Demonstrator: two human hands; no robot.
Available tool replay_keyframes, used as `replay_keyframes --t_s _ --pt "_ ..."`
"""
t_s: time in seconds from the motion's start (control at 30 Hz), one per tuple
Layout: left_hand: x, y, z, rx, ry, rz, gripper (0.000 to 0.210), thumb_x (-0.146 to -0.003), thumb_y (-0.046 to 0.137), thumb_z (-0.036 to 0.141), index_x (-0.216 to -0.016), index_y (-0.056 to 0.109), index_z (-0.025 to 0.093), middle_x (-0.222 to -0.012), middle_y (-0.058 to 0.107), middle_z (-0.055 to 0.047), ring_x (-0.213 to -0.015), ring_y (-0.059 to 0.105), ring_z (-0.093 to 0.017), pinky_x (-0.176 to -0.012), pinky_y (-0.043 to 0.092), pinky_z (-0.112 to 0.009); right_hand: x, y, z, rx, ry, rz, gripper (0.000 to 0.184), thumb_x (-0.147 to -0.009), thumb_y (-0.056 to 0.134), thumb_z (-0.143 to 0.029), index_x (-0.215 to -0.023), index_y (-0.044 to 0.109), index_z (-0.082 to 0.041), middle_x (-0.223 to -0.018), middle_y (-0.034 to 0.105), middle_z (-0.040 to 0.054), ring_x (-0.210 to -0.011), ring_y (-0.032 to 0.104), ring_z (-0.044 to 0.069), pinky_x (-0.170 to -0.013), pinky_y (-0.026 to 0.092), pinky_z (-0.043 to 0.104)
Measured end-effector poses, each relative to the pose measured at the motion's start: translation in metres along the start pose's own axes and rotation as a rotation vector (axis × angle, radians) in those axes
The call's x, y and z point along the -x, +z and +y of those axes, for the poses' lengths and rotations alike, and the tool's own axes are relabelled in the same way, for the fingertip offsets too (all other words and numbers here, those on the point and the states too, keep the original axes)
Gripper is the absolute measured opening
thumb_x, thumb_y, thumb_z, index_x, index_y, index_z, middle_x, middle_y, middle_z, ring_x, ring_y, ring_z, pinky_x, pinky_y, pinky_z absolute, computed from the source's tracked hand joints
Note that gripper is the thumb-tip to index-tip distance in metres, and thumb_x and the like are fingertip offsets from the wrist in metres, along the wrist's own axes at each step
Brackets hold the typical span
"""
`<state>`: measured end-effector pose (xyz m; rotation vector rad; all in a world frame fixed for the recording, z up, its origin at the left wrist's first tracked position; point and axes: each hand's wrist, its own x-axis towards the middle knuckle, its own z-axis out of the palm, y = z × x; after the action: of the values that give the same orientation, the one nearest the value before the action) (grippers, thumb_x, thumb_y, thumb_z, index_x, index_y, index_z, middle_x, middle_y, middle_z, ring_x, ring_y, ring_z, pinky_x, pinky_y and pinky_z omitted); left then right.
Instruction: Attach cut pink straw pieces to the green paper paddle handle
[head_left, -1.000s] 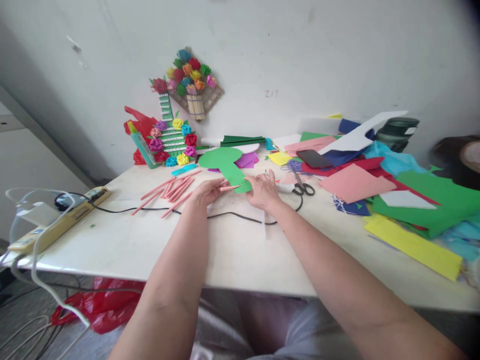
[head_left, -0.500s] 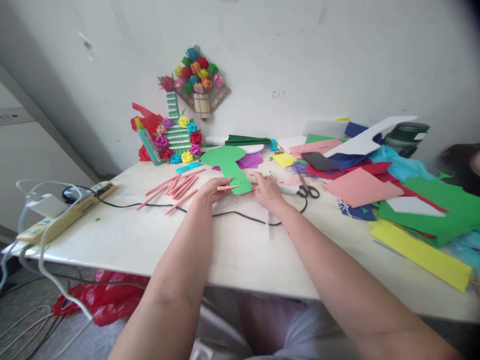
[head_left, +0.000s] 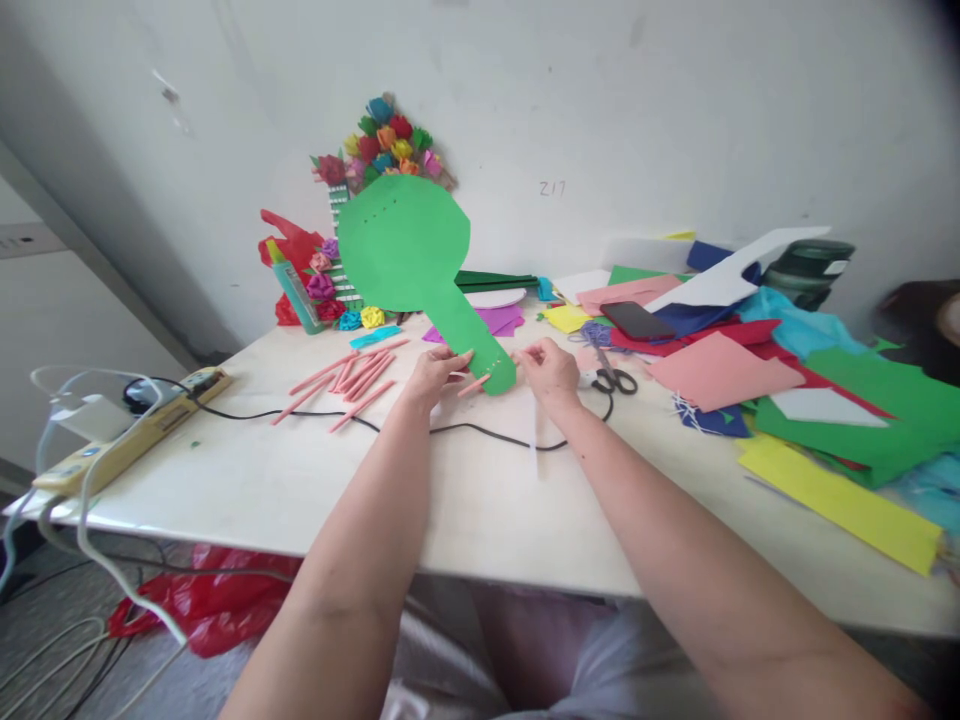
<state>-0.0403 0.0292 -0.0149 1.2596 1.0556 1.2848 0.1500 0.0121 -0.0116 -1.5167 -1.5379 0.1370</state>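
Note:
A green paper cutout (head_left: pixel 409 245) with a wide round head and a narrow handle stands tilted over the table, a row of small holes near its top. My left hand (head_left: pixel 437 376) holds the left edge of the handle between closed fingers. A thin pink paper stick (head_left: pixel 472 386) crosses the handle's lower end, its left end poking out near my left fingers. At the right edge of the handle, my right hand (head_left: pixel 549 370) pinches what looks like the same stick's other end. Several loose pink sticks (head_left: pixel 367 378) lie left of my left hand.
Black scissors (head_left: pixel 616 380) lie right of my right hand, near a phone (head_left: pixel 637 321) and heaped coloured sheets (head_left: pixel 724 370). A black cable (head_left: pixel 480 428) runs across the table from a power strip (head_left: pixel 135 435). A glue bottle (head_left: pixel 296 290) and paper flowers stand behind.
The green cutout has tipped up from lying nearly flat, so its round head now faces me and covers part of the flower decorations. My right hand has shifted slightly right.

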Motion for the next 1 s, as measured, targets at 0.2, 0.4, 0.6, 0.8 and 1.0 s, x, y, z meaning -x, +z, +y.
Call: replay_keyframes --t_s 0.2,0.4,0.6,0.8,1.0 --pt "0.004 0.003 0.007 -0.006 0.031 0.031 0.036 -0.048 0.078 0.037 -0.072 0.066 0.012 -0.069 0.066 -0.005 -0.058 0.058 -0.012 -0.06 0.046 -0.025 -0.001 0.0 0.0 -0.066 0.024 -0.015 0.017 -0.074 0.054 -0.036 -0.07 0.059 -0.02 -0.068 0.066 0.0028 -0.066 0.059 0.018 -0.059 0.038 0.027" --pt "0.004 0.001 0.008 -0.022 0.031 0.021 0.036 -0.05 0.078 0.037 -0.073 0.066 0.012 -0.067 0.066 -0.005 -0.056 0.059 -0.014 -0.058 0.048 -0.027 -0.002 -0.005 0.0 -0.106 0.077 0.076 0.024 -0.082 0.041 -0.039 -0.078 0.057 -0.021 -0.067 0.064 0.003 -0.068 0.058 0.019 -0.062 0.037 0.028" --pt "0.005 0.0 0.009 -0.037 0.049 -0.023 0.039 -0.051 0.076 0.039 -0.076 0.067 0.011 -0.071 0.067 -0.007 -0.059 0.061 -0.015 -0.062 0.05 -0.029 -0.002 -0.005 0.001 -0.144 0.057 0.017 0.029 -0.083 0.037 -0.04 -0.073 0.057 -0.021 -0.068 0.063 0.0039 -0.071 0.058 0.019 -0.063 0.039 0.028" --pt "0.008 0.0 0.009 -0.057 0.046 -0.087 0.039 -0.053 0.076 0.039 -0.077 0.067 0.01 -0.072 0.067 -0.007 -0.059 0.06 -0.014 -0.062 0.049 -0.028 -0.004 0.007 0.007 -0.241 -0.007 -0.075 0.022 -0.08 0.045 -0.035 -0.083 0.061 -0.02 -0.073 0.065 0.0027 -0.073 0.059 0.017 -0.067 0.043 0.029" --pt "0.007 0.0 0.008 -0.07 0.018 -0.128 0.035 -0.054 0.076 0.038 -0.075 0.066 0.011 -0.068 0.066 -0.006 -0.056 0.059 -0.013 -0.058 0.047 -0.026 -0.001 0.01 0.003 -0.253 -0.097 -0.137 0.021 -0.079 0.05 -0.031 -0.091 0.062 -0.02 -0.079 0.067 0.0025 -0.073 0.06 0.016 -0.069 0.046 0.029"
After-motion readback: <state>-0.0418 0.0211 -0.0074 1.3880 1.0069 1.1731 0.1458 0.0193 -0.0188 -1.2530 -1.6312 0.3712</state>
